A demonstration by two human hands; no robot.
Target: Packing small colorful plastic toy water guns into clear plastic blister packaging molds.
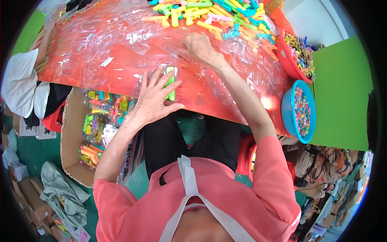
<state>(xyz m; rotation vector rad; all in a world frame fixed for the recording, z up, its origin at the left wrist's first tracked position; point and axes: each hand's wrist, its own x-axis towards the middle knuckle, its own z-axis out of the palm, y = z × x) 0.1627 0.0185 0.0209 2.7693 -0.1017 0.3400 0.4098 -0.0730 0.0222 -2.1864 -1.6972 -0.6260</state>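
Observation:
My left hand [155, 94] lies spread near the table's front edge, its fingers over a bright green toy piece [171, 82] in a clear plastic blister shell [155, 61]. The fingers cover part of that piece. Farther forward and to the right, my right hand [200, 48] is curled with its fingers pointing down, just short of a pile of toy guns [195, 14] in yellow, green, orange, pink and teal. Whatever those curled fingers hold, if anything, is hidden.
Clear blister shells [92, 38] litter the red tabletop [121, 74]. At the right stand a red basin [287, 60] of small colourful parts and a blue basin [287, 111] of beads. A cardboard box [71, 133] of packed toys sits below left. A person's white sleeve [20, 80] shows far left.

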